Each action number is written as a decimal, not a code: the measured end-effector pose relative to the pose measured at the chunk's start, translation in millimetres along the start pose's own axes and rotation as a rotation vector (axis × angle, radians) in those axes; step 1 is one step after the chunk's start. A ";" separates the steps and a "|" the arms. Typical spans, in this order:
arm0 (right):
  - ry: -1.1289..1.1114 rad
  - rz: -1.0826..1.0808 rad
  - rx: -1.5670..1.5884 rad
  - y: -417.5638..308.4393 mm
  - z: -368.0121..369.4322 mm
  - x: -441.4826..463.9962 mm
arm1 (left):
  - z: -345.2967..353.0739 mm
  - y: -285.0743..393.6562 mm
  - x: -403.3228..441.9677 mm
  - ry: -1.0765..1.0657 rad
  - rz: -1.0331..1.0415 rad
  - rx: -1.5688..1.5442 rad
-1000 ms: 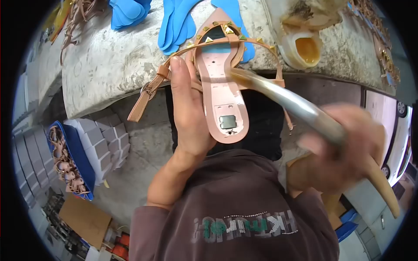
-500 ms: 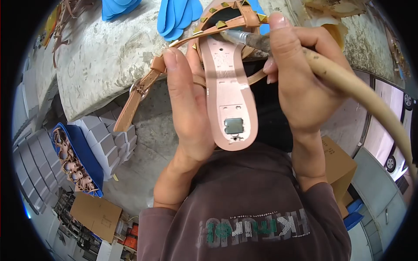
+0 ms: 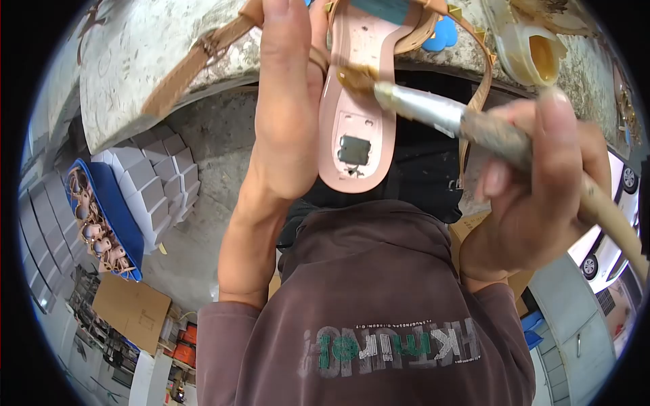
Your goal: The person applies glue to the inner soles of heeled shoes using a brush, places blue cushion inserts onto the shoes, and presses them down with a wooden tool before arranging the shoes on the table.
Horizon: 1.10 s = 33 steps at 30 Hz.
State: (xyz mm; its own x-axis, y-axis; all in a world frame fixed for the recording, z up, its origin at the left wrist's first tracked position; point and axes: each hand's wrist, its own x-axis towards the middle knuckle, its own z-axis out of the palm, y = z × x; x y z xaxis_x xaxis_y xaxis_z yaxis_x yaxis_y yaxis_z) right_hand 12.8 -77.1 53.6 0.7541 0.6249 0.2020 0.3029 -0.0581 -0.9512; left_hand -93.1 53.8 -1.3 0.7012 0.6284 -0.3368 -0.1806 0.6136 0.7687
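Observation:
My left hand (image 3: 288, 101) is closed on the left side of a sandal (image 3: 326, 145), its thumb up along the edge. The pale pink insole faces me, heel end nearest, with a dark rectangular patch on the heel. Tan straps with gold studs hang off both sides; the toe end runs out of the top of the view. My right hand (image 3: 542, 169) grips a brush (image 3: 433, 111) with a metal ferrule and a long pale handle. Its wet, yellow-brown bristles lie against the insole around the middle.
Upper right on the stained worktable (image 3: 203, 74) stands a pot (image 3: 528, 51) with amber liquid. Blue sole-shaped pieces (image 3: 440, 34) lie behind the sandal. To the left are stacked white boxes (image 3: 152, 179) and a blue tray (image 3: 112, 210) of sandals; a cardboard box (image 3: 132, 304) sits below.
The brush has moved from the strap end down to the middle of the insole. My right hand has shifted right and down. The sandal has moved up in view.

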 end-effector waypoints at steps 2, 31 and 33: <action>-0.086 -0.114 0.093 4.9 -7.4 -8.1 | 2.1 1.4 1.9 0.024 0.011 -0.006; -0.928 -0.297 0.342 23.4 -75.4 92.5 | 0.6 -1.0 -6.7 -0.140 0.132 0.117; -0.834 -0.414 0.441 13.9 -90.6 80.5 | -3.2 -12.3 -11.4 -0.099 0.150 0.096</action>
State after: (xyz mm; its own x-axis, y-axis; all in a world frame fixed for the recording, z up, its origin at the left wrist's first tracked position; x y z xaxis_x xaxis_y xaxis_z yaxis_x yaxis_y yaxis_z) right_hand 130.5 -98.1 77.8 -0.0559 0.8825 0.4670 0.0789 0.4702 -0.8790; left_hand -101.1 40.6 -8.6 0.7369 0.6561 -0.1630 -0.2250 0.4653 0.8561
